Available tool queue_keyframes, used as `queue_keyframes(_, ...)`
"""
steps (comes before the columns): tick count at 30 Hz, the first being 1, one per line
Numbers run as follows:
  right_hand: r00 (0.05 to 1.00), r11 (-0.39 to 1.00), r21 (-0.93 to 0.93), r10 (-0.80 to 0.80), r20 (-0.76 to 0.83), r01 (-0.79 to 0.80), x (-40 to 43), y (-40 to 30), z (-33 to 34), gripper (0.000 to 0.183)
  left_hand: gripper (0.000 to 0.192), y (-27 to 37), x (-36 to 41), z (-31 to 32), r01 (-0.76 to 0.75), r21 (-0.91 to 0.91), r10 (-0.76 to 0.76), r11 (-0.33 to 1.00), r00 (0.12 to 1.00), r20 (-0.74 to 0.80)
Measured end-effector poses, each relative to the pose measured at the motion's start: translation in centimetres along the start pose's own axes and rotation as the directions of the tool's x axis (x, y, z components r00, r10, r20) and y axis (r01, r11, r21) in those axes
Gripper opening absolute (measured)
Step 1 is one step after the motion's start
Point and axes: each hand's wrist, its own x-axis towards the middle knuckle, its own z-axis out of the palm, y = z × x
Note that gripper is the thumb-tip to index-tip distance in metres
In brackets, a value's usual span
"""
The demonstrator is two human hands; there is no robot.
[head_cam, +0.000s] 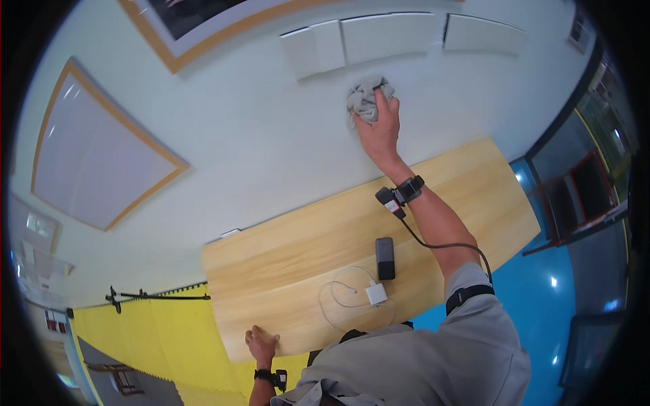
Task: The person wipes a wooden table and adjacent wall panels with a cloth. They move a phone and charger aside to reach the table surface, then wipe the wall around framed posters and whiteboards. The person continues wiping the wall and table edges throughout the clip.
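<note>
A crumpled grey cloth (364,104) is pressed against the white wall (284,137) by my right hand (382,129), its fingers spread over the bunched fabric. My right arm reaches across a light wooden table (304,223), with a strapped device (398,195) and a cable on the wrist. My left hand (262,344) rests on the table's near left corner and holds nothing; its fingers are apart. A dark power bank (385,259) and a white charger (376,294) with a thin white cable (332,289) lie on the tabletop between my arms.
White panels (388,38) stick out from the wall above the cloth. Framed boards (104,152) hang to the left. A black stand (157,295) lies over yellow floor mats (167,325). To the right are blue flooring (533,299) and a dark-red chair (579,198).
</note>
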Motion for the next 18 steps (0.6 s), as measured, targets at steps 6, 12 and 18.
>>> queue_keyframes(6, 0.96, 0.982, 0.089, -0.18, 0.212, 0.165, -3.0, -6.0, 3.1, 0.068, 0.095, 0.8, -0.1, -0.5, 0.023, 0.008, -0.023, 1.0, 1.0, -0.004)
queue_keyframes(12, 0.892, 0.941, 0.155, -0.336, 0.304, 0.301, -4.1, -10.8, 6.7, 0.067, 0.095, 0.2, -0.5, 0.7, -0.003, 0.04, 0.007, 0.999, 0.996, -0.088)
queue_keyframes(18, 0.886, 0.91, 0.152, -0.411, 0.217, 0.385, -0.1, -17.0, 7.8, 0.063, 0.091, 1.0, -1.1, 0.4, 0.006, 0.05, 0.001, 0.999, 0.989, -0.149)
